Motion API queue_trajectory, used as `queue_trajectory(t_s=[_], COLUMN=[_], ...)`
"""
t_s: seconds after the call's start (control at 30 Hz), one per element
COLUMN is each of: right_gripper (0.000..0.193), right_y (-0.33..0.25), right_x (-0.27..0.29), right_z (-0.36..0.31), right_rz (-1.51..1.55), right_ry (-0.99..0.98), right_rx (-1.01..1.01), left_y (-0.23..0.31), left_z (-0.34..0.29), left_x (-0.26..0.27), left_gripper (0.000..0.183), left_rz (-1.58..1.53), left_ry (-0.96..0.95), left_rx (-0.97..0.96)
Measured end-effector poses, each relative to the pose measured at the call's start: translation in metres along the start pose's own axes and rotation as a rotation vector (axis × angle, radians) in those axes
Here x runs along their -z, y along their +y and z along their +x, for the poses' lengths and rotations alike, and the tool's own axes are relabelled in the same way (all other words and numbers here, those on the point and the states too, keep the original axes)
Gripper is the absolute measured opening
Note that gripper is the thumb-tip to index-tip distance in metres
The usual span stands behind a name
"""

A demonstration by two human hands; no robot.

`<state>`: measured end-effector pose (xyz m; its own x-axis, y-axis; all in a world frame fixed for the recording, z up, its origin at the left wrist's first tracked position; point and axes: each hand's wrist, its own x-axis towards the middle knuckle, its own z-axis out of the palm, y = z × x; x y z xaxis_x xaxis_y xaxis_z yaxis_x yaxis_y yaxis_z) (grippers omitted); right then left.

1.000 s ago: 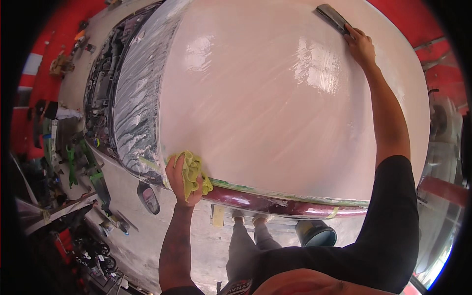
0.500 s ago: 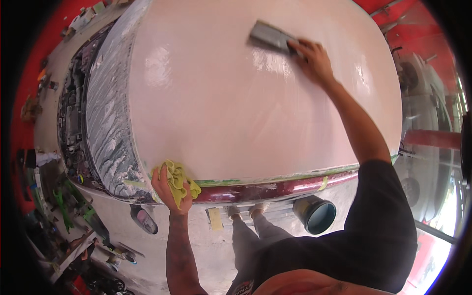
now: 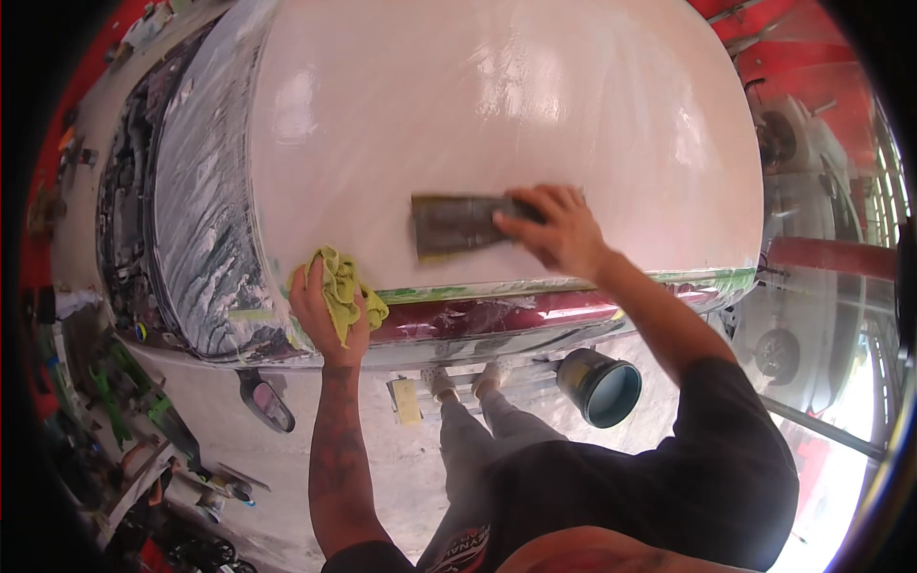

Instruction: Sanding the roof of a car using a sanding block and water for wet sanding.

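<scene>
A large pale pinkish car roof (image 3: pixel 382 134) fills the middle, wet and shiny in patches. My right hand (image 3: pixel 562 229) grips one end of a long dark sanding block (image 3: pixel 454 225), which lies on the roof near its closer edge and is a little blurred. At the roof's near left corner, my left hand (image 3: pixel 330 310) is closed on a crumpled yellow-green cloth (image 3: pixel 342 291). Green masking tape (image 3: pixel 449 291) runs along the near roof edge, above a dark red glossy strip of bodywork (image 3: pixel 497 317).
To the left is the windshield (image 3: pixel 205 210), streaked with whitish residue, beside the exposed engine bay (image 3: pixel 129 181). A side mirror (image 3: pixel 267 401) juts out below. My feet stand on a plank platform (image 3: pixel 458 382) beside a dark bucket (image 3: pixel 600 387) of liquid. Clutter lies at lower left; another vehicle (image 3: pixel 812 239) stands at right.
My right hand has drawn the sanding block from the far part of the roof toward me and to the left. The left hand keeps the cloth at the corner. The view has shifted slightly.
</scene>
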<state>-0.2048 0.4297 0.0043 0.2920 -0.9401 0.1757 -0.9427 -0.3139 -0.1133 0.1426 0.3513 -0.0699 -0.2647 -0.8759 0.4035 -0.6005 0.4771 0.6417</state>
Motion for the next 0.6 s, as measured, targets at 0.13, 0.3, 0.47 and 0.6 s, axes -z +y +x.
queue_trajectory(t_s=[0.13, 0.3, 0.47, 0.6], right_gripper=[0.039, 0.039, 0.046, 0.054], right_y=[0.097, 0.017, -0.057, -0.083], right_x=[-0.005, -0.031, 0.005, 0.057], right_z=[0.12, 0.086, -0.007, -0.063], right_rz=[-0.151, -0.112, -0.031, -0.083], right_ry=[0.345, 0.309, 0.1, 0.111], right_rx=[-0.262, -0.341, -0.206, -0.414], left_y=[0.002, -0.008, -0.008, -0.01], left_z=[0.006, 0.001, 0.001, 0.002], left_x=[0.002, 0.007, 0.0, 0.0], left_gripper=[0.06, 0.06, 0.061, 0.059], left_rz=[-0.028, 0.003, -0.032, -0.053], left_ry=[0.021, 0.049, 0.078, 0.138], left_rx=[-0.043, -0.048, -0.082, -0.129])
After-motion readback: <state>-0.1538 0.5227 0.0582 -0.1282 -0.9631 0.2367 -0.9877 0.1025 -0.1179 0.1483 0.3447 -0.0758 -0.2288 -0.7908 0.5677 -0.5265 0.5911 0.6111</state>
